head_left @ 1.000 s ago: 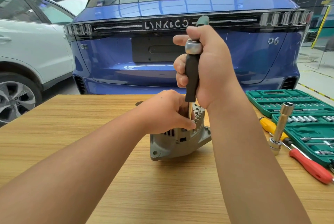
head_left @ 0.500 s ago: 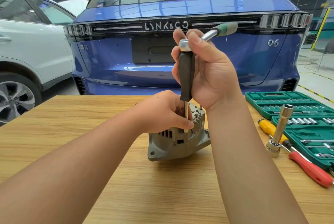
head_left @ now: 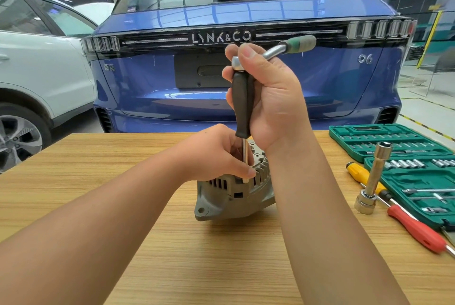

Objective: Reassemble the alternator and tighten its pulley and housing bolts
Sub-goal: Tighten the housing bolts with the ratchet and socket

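Nearest, bare wooden bench (head_left: 73, 161) under both forearms. Left hand (head_left: 216, 154) curled over the top of the grey alternator (head_left: 234, 196), fingers clamped on its finned housing, thumb tip against the thin steel shaft that comes down to the housing edge. Alternator standing on the bench directly beneath both hands, mounting ear with its hole toward the viewer. Right hand (head_left: 273, 97) above the left, wrapped tight round the black driver handle (head_left: 243, 105), held upright over the alternator; same hand's thumb and forefinger also pinched over the chrome head of a ratchet (head_left: 283, 49) seated on top of the handle, its green grip sticking out up and to the right. To the right of the right forearm, a long socket extension (head_left: 374, 176) standing tilted on the bench, touching a yellow-handled screwdriver (head_left: 364, 176) and near a red-handled screwdriver (head_left: 416, 228). Just past those, an open green socket set case (head_left: 384, 139). Beyond the bench's far edge, a blue car's tailgate (head_left: 246, 83); further left, a white car (head_left: 37, 63)
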The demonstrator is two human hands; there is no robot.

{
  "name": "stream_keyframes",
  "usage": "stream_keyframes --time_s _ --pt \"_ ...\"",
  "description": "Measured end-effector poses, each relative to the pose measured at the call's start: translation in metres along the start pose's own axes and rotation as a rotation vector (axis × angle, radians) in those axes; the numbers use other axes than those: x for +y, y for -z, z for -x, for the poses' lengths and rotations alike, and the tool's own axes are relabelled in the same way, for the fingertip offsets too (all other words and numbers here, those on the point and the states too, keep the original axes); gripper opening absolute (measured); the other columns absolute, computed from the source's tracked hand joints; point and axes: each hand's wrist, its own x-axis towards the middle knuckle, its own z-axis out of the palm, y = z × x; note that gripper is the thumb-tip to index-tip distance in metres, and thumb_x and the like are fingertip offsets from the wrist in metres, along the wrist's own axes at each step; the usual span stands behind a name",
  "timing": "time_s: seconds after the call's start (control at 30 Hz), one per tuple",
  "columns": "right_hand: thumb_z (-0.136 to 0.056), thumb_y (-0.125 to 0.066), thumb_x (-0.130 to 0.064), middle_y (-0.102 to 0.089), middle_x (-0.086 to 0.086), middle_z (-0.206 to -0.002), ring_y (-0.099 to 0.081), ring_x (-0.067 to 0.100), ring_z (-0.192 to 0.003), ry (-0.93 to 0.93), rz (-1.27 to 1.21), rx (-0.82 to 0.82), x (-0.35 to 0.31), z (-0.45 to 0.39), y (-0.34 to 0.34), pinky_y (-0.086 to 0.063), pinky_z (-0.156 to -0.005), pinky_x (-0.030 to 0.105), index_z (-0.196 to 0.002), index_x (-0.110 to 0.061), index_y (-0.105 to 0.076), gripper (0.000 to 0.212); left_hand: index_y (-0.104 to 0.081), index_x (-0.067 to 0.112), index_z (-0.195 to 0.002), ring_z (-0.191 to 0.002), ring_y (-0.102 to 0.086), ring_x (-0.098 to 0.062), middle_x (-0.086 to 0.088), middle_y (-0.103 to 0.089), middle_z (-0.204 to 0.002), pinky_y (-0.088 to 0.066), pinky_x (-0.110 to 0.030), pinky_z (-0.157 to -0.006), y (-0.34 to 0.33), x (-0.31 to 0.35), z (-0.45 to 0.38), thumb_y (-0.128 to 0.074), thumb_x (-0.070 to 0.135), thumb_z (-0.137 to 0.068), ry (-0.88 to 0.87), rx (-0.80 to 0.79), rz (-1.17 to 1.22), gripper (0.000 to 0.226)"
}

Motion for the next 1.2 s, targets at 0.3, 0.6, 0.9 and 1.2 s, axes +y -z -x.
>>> stream_keyframes --time_s 0.3,0.6,0.9,1.2 --pt "-0.096 -0.064 -0.017 -0.071 -0.001 -0.089 -0.065 0.011 -0.067 0.029 0.082 0.034 0.001 -0.001 0.002 -0.044 -0.056 0.024 -0.103 -0.009 -0.06 0.011 -0.075 0.038 -0.083 -0.073 -0.07 -0.005 0.012 -0.075 -0.078 -0.057 -0.03 -0.073 -0.002 0.001 -0.001 -0.083 0.037 -0.083 -0.004 0.028 0.004 0.008" --pt "-0.103 -0.05 -0.031 -0.061 0.0 -0.067 -0.05 0.013 -0.053 -0.063 0.123 0.133 -0.005 -0.006 0.004 -0.035 -0.053 0.026 -0.082 -0.015 -0.053 0.027 -0.073 0.031 -0.079 -0.068 -0.068 -0.006 0.011 -0.072 -0.074 -0.059 -0.037 -0.071 -0.001 0.0 -0.002 -0.084 0.041 -0.081 -0.027 0.047 -0.066 0.016" --pt "-0.079 -0.057 -0.03 -0.055 0.011 -0.063 -0.038 0.017 -0.038 -0.081 0.35 0.093 -0.021 0.003 -0.005 -0.034 -0.043 0.025 -0.103 0.006 -0.059 0.043 -0.07 0.028 -0.077 -0.06 -0.06 -0.003 0.011 -0.068 -0.07 -0.051 -0.03 -0.062 -0.002 -0.001 -0.001 -0.087 0.044 -0.077 -0.031 0.055 -0.107 0.023" --pt "-0.098 -0.041 -0.026 -0.051 0.011 -0.046 -0.045 0.021 -0.039 -0.125 0.464 0.089 -0.026 0.007 -0.008 -0.044 -0.043 0.026 -0.111 0.01 -0.061 0.044 -0.07 0.031 -0.077 -0.058 -0.058 0.002 0.013 -0.068 -0.067 -0.047 -0.026 -0.061 -0.002 -0.002 0.0 -0.087 0.043 -0.078 -0.038 0.034 -0.076 0.021"
